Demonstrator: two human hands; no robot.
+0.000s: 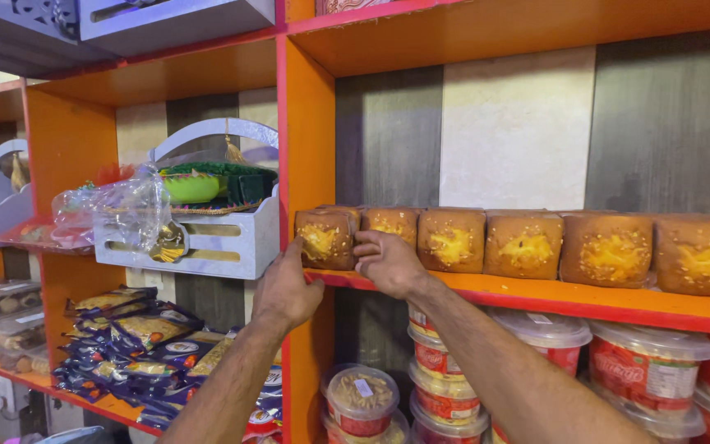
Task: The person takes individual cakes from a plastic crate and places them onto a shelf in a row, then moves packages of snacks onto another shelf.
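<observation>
The left hand [287, 289] and the right hand [386, 261] hold the end cake [325, 239] between them, at the leftmost place in a row on the orange shelf [536, 300]. The left hand is raised with its fingertips pressed to the cake's left edge, against the orange upright post [306, 148]; the right hand curls its fingers over the cake's right edge, so the two hands grip it from either side. The cake is a squat brown block, its broad face with a yellow centre turned outward toward the camera; how deep it runs back into the shelf cannot be told. Just right of the right hand the other cakes [527, 244] stand side by side, faces outward too. Below the right forearm sit red-labelled plastic tubs [643, 362]. Left of the left hand, past the post, is a grey basket [207, 238], with dark snack packets [137, 337] beneath it.
</observation>
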